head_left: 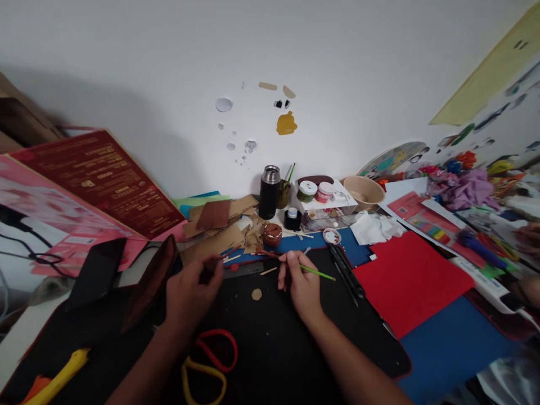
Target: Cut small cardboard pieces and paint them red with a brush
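Red-and-yellow looped handles (pixel 217 332) lie nearest, on a flat black mat (pixel 278 354); beyond, the right hand (pixel 300 282) has its grip pinching a slim bright-green paintbrush (pixel 317 272), handle jutting rightward, other end blurred; whether the left hand (pixel 193 289) pinches the thin brown strip (pixel 232 251) beside it cannot be told

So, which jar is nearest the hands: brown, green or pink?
The brown jar; the green jar and pink jar stand farther back on the white box.
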### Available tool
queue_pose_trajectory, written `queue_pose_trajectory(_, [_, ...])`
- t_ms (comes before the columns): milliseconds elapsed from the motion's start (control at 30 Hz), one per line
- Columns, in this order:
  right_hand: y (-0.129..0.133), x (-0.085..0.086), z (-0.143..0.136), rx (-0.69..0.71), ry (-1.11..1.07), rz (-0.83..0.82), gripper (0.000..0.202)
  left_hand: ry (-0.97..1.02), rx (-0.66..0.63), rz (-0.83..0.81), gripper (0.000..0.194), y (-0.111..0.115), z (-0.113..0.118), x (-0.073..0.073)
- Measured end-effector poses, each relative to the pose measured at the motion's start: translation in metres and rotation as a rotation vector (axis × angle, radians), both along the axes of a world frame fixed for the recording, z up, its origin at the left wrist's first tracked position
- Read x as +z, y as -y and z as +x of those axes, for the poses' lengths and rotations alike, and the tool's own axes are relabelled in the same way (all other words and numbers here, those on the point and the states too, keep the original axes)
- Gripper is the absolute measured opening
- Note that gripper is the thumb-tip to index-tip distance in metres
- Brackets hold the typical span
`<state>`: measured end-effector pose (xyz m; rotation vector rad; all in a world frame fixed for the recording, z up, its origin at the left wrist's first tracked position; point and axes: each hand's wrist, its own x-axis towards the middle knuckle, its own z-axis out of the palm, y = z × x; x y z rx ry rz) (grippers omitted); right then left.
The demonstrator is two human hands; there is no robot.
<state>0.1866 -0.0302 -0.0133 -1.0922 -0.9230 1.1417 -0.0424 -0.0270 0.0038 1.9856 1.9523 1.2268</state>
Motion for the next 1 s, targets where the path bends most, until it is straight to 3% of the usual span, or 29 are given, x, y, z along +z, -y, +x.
queue_pose_trajectory(200, [0.003, -0.004, 0.001, 0.034, -0.017, -0.019, 0.05, -0.093, 0.099, -0.222, 0.031, -0.018, -0.021, 0.003])
queue_pose_trajectory(367, [0.006, -0.01, -0.002, 0.06, -0.028, -0.036, 0.051, -0.2, 0.102, -0.36, 0.031, -0.04, -0.023, -0.002])
queue_pose_trajectory(633, [0.007, -0.013, -0.001, 0.093, -0.024, -0.042, 0.051, -0.219, 0.145, -0.391, 0.033, -0.064, -0.016, -0.01])
queue_pose_trajectory(1000, [0.009, -0.015, -0.002, 0.142, -0.014, -0.067, 0.052, -0.088, 0.183, -0.437, 0.033, -0.068, -0.021, -0.021])
